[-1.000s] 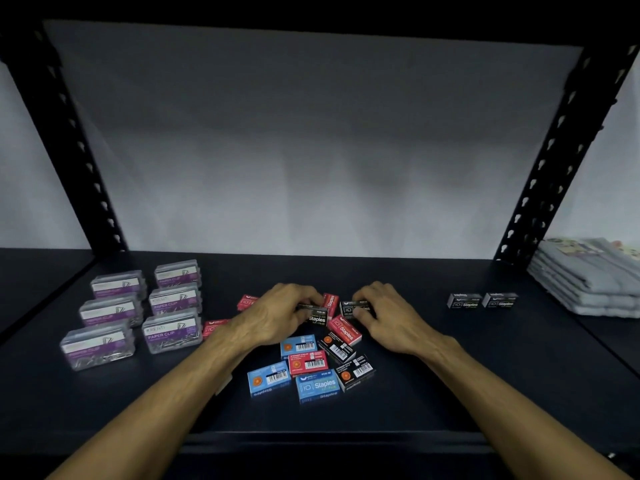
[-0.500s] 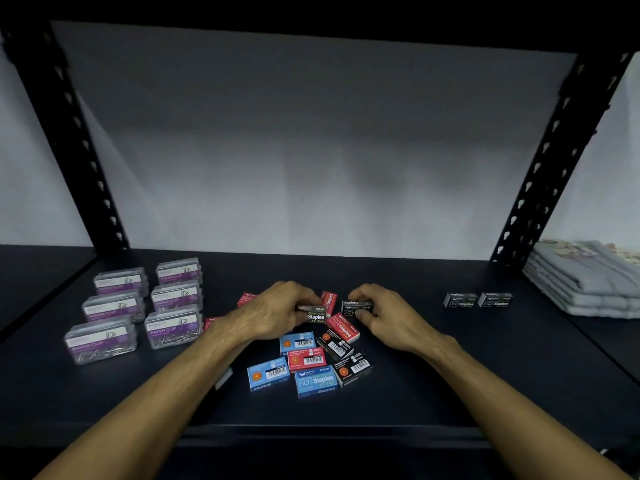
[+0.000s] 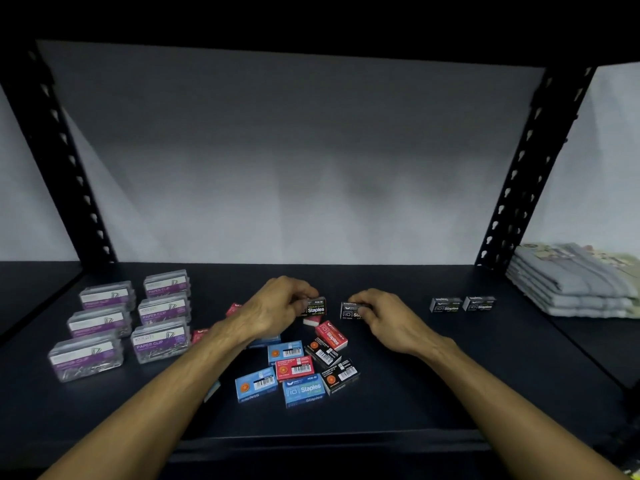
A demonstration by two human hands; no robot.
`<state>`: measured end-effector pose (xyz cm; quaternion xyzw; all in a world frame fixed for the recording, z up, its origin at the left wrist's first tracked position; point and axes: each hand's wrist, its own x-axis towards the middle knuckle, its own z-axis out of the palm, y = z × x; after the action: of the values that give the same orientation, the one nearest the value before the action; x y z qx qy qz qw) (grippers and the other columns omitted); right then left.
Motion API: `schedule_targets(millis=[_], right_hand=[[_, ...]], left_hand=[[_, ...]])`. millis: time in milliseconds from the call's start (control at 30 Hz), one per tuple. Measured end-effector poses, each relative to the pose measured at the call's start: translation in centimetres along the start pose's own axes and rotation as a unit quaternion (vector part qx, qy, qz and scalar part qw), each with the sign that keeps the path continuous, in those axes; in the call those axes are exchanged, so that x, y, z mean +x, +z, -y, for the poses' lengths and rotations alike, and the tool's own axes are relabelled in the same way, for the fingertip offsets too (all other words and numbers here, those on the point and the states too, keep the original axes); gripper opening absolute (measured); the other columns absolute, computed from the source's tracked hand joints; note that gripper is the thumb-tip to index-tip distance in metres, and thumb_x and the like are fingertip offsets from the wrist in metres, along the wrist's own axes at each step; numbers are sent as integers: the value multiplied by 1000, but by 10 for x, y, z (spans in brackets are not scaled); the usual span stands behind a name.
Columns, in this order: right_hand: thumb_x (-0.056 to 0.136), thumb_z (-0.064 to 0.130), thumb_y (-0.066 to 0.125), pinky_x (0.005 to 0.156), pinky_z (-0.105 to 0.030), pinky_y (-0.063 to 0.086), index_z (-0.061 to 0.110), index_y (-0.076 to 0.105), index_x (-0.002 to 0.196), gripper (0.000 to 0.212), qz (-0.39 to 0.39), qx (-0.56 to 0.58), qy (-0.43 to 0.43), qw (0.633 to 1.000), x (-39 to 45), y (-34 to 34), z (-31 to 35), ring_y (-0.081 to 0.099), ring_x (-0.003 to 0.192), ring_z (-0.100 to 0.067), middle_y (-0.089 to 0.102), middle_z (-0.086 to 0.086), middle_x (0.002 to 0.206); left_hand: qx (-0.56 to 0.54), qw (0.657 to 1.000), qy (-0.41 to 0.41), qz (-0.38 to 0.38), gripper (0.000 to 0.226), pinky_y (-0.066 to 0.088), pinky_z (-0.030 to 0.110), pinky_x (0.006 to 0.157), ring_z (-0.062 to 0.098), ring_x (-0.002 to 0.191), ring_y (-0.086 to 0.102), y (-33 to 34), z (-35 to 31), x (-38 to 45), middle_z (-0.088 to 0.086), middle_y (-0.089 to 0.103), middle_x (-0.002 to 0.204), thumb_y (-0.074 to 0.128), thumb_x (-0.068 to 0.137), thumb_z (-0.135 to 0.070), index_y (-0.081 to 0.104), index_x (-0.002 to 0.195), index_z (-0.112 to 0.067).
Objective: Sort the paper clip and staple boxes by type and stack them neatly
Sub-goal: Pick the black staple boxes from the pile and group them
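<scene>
- Landmark: the mixed pile of staple boxes (image 3: 301,368) at the centre front of the shelf (image 3: 450,393). All positions below are given relative to it.
- Done, paper clips: six clear paper clip boxes (image 3: 128,323) stand well to the left of the pile, arranged in two columns of three. This group appears sorted; whether any are stacked cannot be told.
- Done, black staples: two black staple boxes (image 3: 462,304) stand side by side well to the right of the pile, toward the folded cloths (image 3: 571,282).
- In hand, left: the left hand (image 3: 277,306) is at the far edge of the pile, its fingers curled around one black staple box (image 3: 313,307), which appears raised above the boxes beneath.
- In hand, right: the right hand (image 3: 384,320) is just right of the pile's far edge, its fingers pinching a second black staple box (image 3: 349,310).
- Remaining: the pile holds unsorted blue, red and black boxes at mixed angles, some overlapping. Further red boxes (image 3: 216,323) lie at its left side, partly hidden by the left forearm.
- Judgement: the task is roughly half complete. The two held boxes probably belong with the black pair; blue and red groups are not yet formed, and no staple stack is built.
</scene>
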<state>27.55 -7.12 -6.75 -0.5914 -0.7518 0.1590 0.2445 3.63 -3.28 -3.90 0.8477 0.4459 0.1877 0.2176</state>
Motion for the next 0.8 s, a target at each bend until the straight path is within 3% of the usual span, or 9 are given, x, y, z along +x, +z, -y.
schedule_targets(millis=[200, 367, 533, 700, 800], right_hand=[[101, 14, 47, 90, -22, 44, 20, 63, 117, 24, -40, -6, 10, 999, -15, -27, -18, 58, 101, -9, 62, 6, 110], [101, 12, 46, 77, -8, 38, 20, 63, 114, 23, -66, -11, 35, 997, -34, -50, -40, 57, 95, -5, 61, 8, 106], [99, 10, 45, 88, -25, 45, 18, 62, 111, 23, -82, -45, 60, 994, -56, -64, -59, 56, 98, -11, 60, 3, 106], [98, 7, 43, 89, -27, 43, 14, 61, 115, 25, -94, -79, 78, 989, -74, -79, -77, 54, 99, -16, 58, 0, 107], [97, 5, 42, 87, -29, 44, 11, 60, 117, 27, -100, -106, 97, 985, -85, -89, -90, 54, 99, -19, 58, -3, 106]], left_hand=[[-16, 999, 28, -29, 28, 47, 12, 81, 1, 92, 61, 21, -21, 16, -7, 68, 114, 56, 98, -14, 65, 125, -16], [-21, 998, 45, -37, 30, 46, 12, 81, 3, 90, 62, 44, -50, 35, -8, 68, 104, 62, 93, -10, 67, 121, -17], [-11, 998, 64, -17, 31, 46, 15, 79, 6, 90, 61, 69, -78, 50, -8, 66, 105, 62, 92, -8, 67, 121, -19], [0, 997, 75, -1, 29, 52, 22, 82, 8, 91, 63, 91, -100, 61, -8, 66, 103, 64, 91, -10, 68, 119, -19], [1, 997, 80, 5, 29, 49, 17, 78, 6, 88, 63, 103, -113, 67, -8, 66, 102, 63, 92, -10, 68, 118, -20]])
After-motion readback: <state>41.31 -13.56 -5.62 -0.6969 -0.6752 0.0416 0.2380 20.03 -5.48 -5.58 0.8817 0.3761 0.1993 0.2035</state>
